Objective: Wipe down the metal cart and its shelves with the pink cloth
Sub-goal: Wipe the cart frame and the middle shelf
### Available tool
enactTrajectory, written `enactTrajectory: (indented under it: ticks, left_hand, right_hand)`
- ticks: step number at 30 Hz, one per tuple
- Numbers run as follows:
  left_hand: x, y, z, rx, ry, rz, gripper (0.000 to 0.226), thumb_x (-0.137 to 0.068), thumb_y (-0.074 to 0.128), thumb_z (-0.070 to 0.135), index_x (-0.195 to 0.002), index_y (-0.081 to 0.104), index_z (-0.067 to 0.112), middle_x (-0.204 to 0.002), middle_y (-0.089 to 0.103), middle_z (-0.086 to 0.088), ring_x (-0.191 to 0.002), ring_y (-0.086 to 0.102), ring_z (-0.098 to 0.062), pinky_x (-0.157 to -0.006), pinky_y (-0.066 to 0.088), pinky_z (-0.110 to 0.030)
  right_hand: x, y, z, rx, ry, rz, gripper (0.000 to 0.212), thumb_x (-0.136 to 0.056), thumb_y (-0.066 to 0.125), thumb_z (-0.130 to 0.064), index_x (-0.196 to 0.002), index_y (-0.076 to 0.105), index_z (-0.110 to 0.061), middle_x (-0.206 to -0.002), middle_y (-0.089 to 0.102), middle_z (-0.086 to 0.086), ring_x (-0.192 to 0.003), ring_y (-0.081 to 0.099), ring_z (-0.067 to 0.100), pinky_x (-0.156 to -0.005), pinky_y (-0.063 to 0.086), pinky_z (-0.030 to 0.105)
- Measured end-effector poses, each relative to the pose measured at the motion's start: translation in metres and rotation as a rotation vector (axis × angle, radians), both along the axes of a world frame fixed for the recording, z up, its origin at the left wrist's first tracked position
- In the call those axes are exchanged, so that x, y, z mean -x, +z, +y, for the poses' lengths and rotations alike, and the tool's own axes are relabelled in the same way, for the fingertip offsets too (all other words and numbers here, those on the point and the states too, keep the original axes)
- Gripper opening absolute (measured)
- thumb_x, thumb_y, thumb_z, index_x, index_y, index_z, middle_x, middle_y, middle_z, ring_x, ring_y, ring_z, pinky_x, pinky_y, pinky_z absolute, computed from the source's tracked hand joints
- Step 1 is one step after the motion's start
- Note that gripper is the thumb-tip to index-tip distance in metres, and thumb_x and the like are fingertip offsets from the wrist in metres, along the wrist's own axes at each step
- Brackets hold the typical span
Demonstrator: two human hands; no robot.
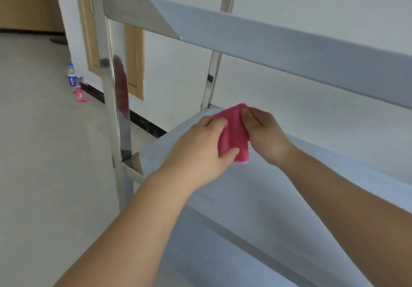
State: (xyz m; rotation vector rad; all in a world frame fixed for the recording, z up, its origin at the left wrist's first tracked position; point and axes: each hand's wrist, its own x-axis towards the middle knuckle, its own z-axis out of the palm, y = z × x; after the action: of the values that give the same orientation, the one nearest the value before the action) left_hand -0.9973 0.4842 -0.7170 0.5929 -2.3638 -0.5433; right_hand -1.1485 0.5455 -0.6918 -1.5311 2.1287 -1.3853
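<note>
Both hands pinch cloth (234, 135) above shelf (245, 197): left hand (200, 151) fingers grasping its near edge, right hand (265, 133) its far corner (likely refolding). Flatten it, then press down for full contact.

I see soft, even daylight, faint shadows, a glare streak on the cart post (111, 113) left of my hands, edges bowed.

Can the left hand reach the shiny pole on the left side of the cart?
Probably yes. The left hand is pinching the pink cloth over the shelf, and nothing stands between it and the pole, though it would have to swing left.
</note>
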Motion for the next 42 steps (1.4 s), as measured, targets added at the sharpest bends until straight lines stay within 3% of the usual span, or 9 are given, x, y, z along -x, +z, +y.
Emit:
enactTrajectory:
  ticks: [6, 13, 17, 23, 26, 30, 33, 39, 42]
  left_hand:
    - [-0.046, 0.006, 0.013, 0.03, 0.06, 0.029, 0.073, -0.055, 0.07, 0.065, -0.114, 0.037, 0.036, -0.107, 0.039, 0.018, -0.079, 0.045, -0.004, -0.057, 0.035, -0.019]
    - [-0.106, 0.006, 0.011, 0.091, 0.114, 0.079, 0.077, -0.056, 0.075, 0.047, -0.12, 0.037, 0.029, -0.117, 0.036, 0.014, -0.101, 0.049, -0.008, -0.075, 0.049, -0.031]
    - [-0.15, 0.008, 0.007, 0.145, 0.148, 0.122, 0.055, -0.064, 0.058, 0.033, -0.116, 0.042, 0.027, -0.112, 0.04, 0.013, -0.09, 0.05, -0.007, -0.068, 0.044, -0.024]
    - [-0.207, 0.041, -0.001, 0.114, 0.144, 0.179, 0.04, -0.073, 0.044, 0.017, -0.112, 0.053, 0.013, -0.109, 0.052, 0.003, -0.085, 0.055, -0.017, -0.068, 0.048, -0.036]
    - [-0.239, 0.096, -0.005, 0.02, 0.239, 0.215, 0.032, -0.078, 0.048, 0.012, -0.109, 0.057, 0.015, -0.096, 0.058, 0.01, -0.078, 0.053, -0.004, -0.068, 0.046, -0.027]
    - [-0.287, 0.21, -0.013, -0.039, 0.305, 0.204, 0.022, -0.088, 0.05, 0.029, -0.107, 0.058, 0.024, -0.076, 0.059, 0.012, -0.068, 0.055, -0.005, -0.063, 0.046, -0.025]
    - [-0.319, 0.311, -0.022, -0.1, 0.35, 0.172, 0.021, -0.09, 0.047, 0.03, -0.105, 0.06, 0.026, -0.07, 0.061, 0.015, -0.065, 0.057, -0.007, -0.062, 0.047, -0.027]
    - [-0.374, 0.522, -0.055, -0.179, 0.519, 0.091, 0.018, -0.079, 0.044, 0.024, -0.086, 0.06, 0.022, -0.055, 0.052, 0.001, -0.049, 0.047, -0.014, -0.045, 0.035, -0.022]
    - [-0.389, 0.595, -0.075, -0.145, 0.552, -0.07, 0.019, -0.076, 0.048, 0.009, -0.086, 0.06, 0.019, -0.056, 0.05, 0.007, -0.051, 0.047, -0.009, -0.048, 0.038, -0.023]
  right_hand:
    - [-0.063, 0.009, 0.008, 0.072, 0.103, -0.144, 0.039, -0.101, 0.036, -0.026, -0.078, 0.067, -0.023, -0.054, 0.058, -0.018, -0.05, 0.049, -0.001, -0.048, 0.037, 0.011]
    - [-0.129, 0.016, 0.002, 0.095, 0.291, -0.267, 0.035, -0.101, 0.037, -0.028, -0.09, 0.069, -0.019, -0.056, 0.057, -0.018, -0.051, 0.049, -0.001, -0.051, 0.037, 0.011]
    - [-0.161, 0.017, -0.001, 0.1, 0.502, -0.416, 0.042, -0.094, 0.04, -0.035, -0.1, 0.068, -0.005, -0.076, 0.062, 0.023, -0.066, 0.057, 0.022, -0.061, 0.05, 0.029]
    - [-0.209, 0.035, -0.019, 0.088, 0.677, -0.623, 0.041, -0.097, 0.043, -0.028, -0.107, 0.062, 0.007, -0.101, 0.062, 0.034, -0.102, 0.06, 0.045, -0.094, 0.05, 0.047]
    - [-0.24, 0.082, -0.033, 0.069, 0.656, -0.66, 0.032, -0.09, 0.045, -0.02, -0.096, 0.066, 0.003, -0.101, 0.058, 0.039, -0.104, 0.051, 0.054, -0.099, 0.037, 0.064]
    - [-0.279, 0.19, -0.053, 0.039, 0.7, -0.817, 0.033, -0.091, 0.041, -0.018, -0.09, 0.073, -0.011, -0.095, 0.071, 0.02, -0.097, 0.066, 0.035, -0.097, 0.047, 0.049]
    - [-0.305, 0.287, -0.07, -0.009, 0.7, -0.787, 0.033, -0.098, 0.034, -0.008, -0.096, 0.066, 0.0, -0.097, 0.069, 0.024, -0.091, 0.068, 0.039, -0.089, 0.052, 0.046]
    - [-0.318, 0.491, -0.101, -0.179, 0.531, -0.288, 0.03, -0.096, 0.041, -0.007, -0.099, 0.069, -0.016, -0.079, 0.067, 0.0, -0.077, 0.062, 0.018, -0.073, 0.052, 0.029]
    - [-0.317, 0.566, -0.116, -0.208, 0.583, 0.001, 0.022, -0.094, 0.046, -0.009, -0.093, 0.068, -0.005, -0.075, 0.062, 0.014, -0.068, 0.054, 0.022, -0.061, 0.042, 0.028]
